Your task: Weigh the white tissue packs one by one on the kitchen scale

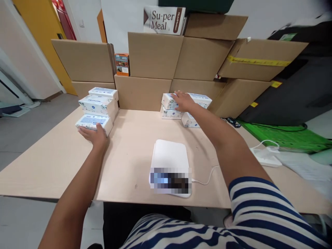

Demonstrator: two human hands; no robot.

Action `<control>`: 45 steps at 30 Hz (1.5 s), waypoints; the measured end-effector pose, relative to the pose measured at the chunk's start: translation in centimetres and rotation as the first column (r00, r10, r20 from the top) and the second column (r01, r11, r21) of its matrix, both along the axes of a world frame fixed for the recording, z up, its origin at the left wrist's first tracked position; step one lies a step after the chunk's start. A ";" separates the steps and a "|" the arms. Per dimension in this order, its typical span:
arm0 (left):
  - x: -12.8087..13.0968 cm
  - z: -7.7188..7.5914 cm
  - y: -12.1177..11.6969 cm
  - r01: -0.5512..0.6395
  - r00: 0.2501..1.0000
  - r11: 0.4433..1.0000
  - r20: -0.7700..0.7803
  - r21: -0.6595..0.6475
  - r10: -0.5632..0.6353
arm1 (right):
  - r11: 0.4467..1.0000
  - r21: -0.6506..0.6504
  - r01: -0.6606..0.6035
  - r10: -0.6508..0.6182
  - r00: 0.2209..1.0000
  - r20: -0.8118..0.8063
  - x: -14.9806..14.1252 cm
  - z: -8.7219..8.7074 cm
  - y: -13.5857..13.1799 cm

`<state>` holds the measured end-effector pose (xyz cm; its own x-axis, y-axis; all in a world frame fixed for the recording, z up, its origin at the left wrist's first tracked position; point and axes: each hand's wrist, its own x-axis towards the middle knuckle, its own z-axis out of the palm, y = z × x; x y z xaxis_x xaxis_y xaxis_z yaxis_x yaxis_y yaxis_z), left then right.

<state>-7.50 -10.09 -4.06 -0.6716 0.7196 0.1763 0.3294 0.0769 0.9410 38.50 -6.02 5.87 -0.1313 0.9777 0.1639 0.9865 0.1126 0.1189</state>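
Observation:
At the left stand stacked white tissue packs with blue print. My left hand (90, 135) lies against the near face of the front tissue pack (90, 121), fingers stretched along it and thumb raised apart. Taller packs (97, 103) rise just behind it. Across the table, my right hand (184, 102) curls its fingers over the upper tissue pack (168, 101) of a second group, thumb at its near side. Under that one is a lower tissue pack (171, 113). More packs (201, 99) sit to the right, partly hidden by my wrist and forearm.
A white flat device (169, 155) with a cable lies mid-table, its near part pixelated. Cardboard boxes (142, 93) form a wall along the back, with an orange box (121, 64) among them. On the right are a white power strip (267, 157) and a green crate (285, 135).

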 end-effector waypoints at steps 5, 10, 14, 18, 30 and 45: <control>-0.5 0.3 0.2 -0.001 1.000 0.998 0.029 -0.057 0.002 | 0.991 -0.095 0.097 -0.098 0.995 -0.005 -0.3 0.3 3.2; -0.6 0.5 0.0 -0.028 0.999 0.997 0.042 -0.075 0.031 | 0.979 -0.156 0.132 -0.133 0.991 0.003 -1.4 0.4 5.1; -0.7 0.2 -0.1 -0.034 0.999 0.998 0.031 -0.047 0.035 | 0.967 -0.202 0.156 -0.150 0.988 0.044 -1.9 0.8 6.1; -0.8 -0.2 -0.3 -0.037 0.998 0.999 0.042 -0.033 0.039 | 0.960 -0.220 0.171 -0.151 0.983 0.103 -2.3 1.2 6.8; -0.5 0.1 -0.6 -0.031 0.998 0.999 0.048 -0.037 0.033 | 0.981 -0.134 0.142 -0.132 0.988 0.079 -4.0 1.3 5.5; 0.1 -0.8 1.8 -0.021 0.999 0.998 0.024 -0.065 0.023 | 0.984 -0.006 -0.176 0.176 0.983 -0.044 -7.5 2.0 -14.6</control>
